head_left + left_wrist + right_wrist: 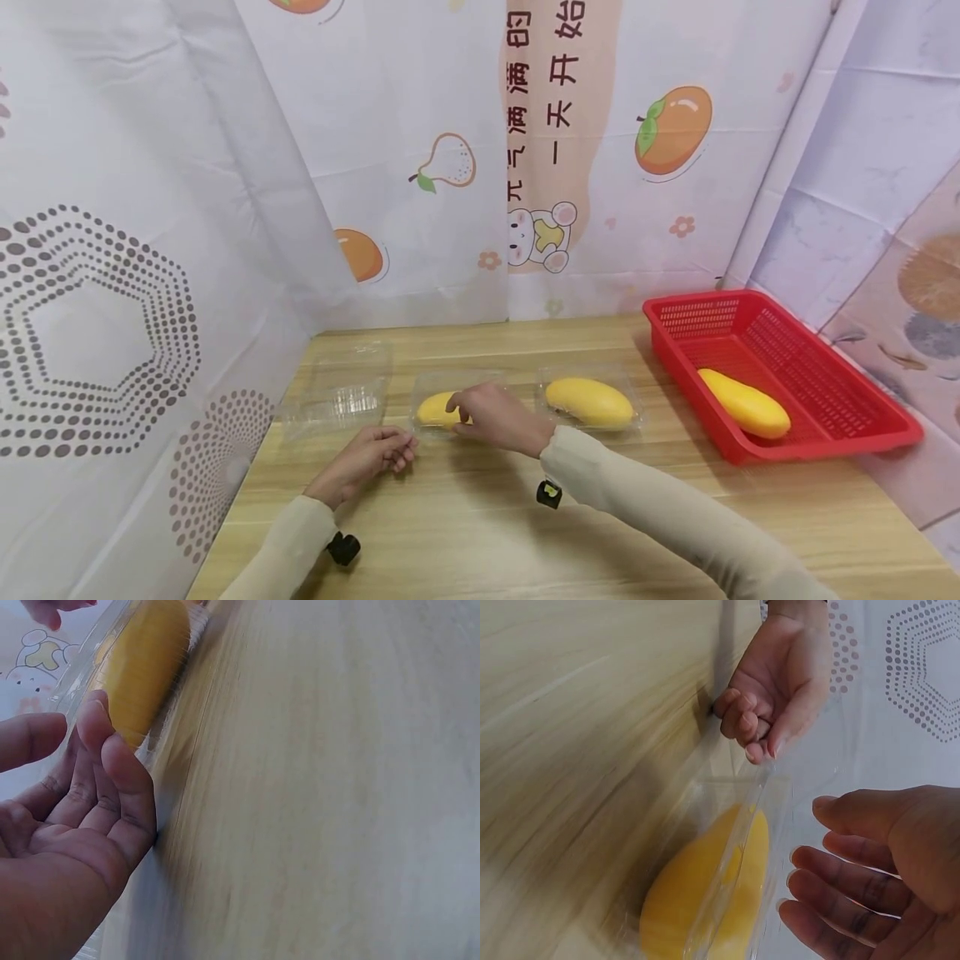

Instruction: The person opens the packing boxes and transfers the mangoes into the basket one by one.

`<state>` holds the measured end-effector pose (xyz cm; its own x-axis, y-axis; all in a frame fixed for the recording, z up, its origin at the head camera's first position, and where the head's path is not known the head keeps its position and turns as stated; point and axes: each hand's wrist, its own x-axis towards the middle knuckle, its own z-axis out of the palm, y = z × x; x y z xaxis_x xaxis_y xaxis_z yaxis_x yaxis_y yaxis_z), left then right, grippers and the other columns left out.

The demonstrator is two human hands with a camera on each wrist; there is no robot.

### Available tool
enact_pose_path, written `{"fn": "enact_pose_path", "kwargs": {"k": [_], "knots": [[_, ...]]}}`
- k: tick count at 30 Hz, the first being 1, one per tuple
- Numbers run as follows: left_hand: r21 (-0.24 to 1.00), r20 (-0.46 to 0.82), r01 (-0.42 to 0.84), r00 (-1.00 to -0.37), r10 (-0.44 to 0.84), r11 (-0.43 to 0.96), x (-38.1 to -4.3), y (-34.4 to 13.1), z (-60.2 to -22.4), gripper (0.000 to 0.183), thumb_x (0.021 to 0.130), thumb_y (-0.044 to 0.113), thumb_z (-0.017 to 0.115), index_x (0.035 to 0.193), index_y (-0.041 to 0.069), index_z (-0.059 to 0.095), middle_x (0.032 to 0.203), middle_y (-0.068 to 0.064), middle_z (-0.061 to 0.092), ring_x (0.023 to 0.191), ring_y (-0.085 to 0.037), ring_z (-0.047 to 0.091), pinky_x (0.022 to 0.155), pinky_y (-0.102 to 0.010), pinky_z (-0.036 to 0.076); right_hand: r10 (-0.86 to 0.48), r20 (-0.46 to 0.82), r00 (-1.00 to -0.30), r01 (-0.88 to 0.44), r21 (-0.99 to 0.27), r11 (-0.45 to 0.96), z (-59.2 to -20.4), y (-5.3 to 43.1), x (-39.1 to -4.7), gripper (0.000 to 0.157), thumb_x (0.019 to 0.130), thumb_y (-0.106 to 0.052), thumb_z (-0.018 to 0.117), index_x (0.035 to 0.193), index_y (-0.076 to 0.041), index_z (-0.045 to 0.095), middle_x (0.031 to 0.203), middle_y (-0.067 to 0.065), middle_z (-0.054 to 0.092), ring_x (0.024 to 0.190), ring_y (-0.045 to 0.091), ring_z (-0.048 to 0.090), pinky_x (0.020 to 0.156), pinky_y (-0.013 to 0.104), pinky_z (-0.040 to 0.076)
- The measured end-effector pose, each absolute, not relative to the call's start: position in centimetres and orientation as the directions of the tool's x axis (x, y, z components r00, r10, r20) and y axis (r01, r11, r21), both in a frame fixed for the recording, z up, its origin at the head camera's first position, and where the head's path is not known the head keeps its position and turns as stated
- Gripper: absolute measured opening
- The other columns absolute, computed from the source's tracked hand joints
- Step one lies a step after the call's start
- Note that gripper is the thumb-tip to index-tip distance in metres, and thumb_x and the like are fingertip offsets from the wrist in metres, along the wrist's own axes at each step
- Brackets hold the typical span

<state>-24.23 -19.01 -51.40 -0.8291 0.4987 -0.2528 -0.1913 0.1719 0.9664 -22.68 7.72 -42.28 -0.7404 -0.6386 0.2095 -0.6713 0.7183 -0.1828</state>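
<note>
A yellow mango lies in a clear plastic box in the middle of the table's far half. My right hand hovers over this box's right side, hiding part of the mango. In the right wrist view its bent fingers stand apart from the box lid. My left hand is by the box's near left corner, fingers loosely curled. The left wrist view shows a gap between thumb and fingertips, with the boxed mango just beyond. Whether the left fingertips touch the box, I cannot tell.
To the right, a second clear box holds another mango. An open clear box lies at the left. A red basket with one mango stands at the right. Printed curtains hang behind the wooden table.
</note>
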Motion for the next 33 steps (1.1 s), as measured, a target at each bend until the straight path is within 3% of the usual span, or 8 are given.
{"fn": "enact_pose_path", "kwargs": {"k": [13,28,33], "knots": [[0.973,-0.229,-0.189,-0.845,0.483,0.13,-24.1,-18.6,-51.6,0.047,0.097,0.028,0.056,0.117,-0.015,0.054,0.102,-0.02,0.062,0.08,-0.016,0.058,0.071,-0.027,0.051,-0.649,0.192,-0.736,-0.676,-0.166,0.718,-42.9,5.6,-23.0,0.021,0.086,-0.027,0.072,0.103,-0.014,0.073,0.076,-0.008,0.067,0.062,-0.001,0.053,0.059,0.015,0.045],[0.977,-0.215,-0.181,-0.853,0.476,0.117,-23.8,-18.5,-51.4,0.046,0.096,0.027,0.058,0.115,-0.015,0.055,0.097,-0.018,0.062,0.079,-0.017,0.057,0.071,-0.027,0.05,-0.648,0.209,-0.732,-0.676,-0.107,0.729,-43.7,3.5,-23.2,0.015,0.085,-0.021,0.07,0.1,-0.02,0.074,0.089,-0.01,0.071,0.063,0.002,0.054,0.058,0.02,0.049],[0.976,-0.216,-0.185,-0.859,0.464,0.112,-23.8,-18.4,-51.4,0.047,0.095,0.028,0.059,0.115,-0.014,0.057,0.093,-0.015,0.063,0.077,-0.017,0.056,0.069,-0.027,0.05,-0.654,0.229,-0.721,-0.686,-0.1,0.721,-43.9,2.9,-23.2,0.012,0.086,-0.02,0.069,0.097,-0.019,0.074,0.081,-0.01,0.068,0.059,0.001,0.05,0.054,0.019,0.047]]}}
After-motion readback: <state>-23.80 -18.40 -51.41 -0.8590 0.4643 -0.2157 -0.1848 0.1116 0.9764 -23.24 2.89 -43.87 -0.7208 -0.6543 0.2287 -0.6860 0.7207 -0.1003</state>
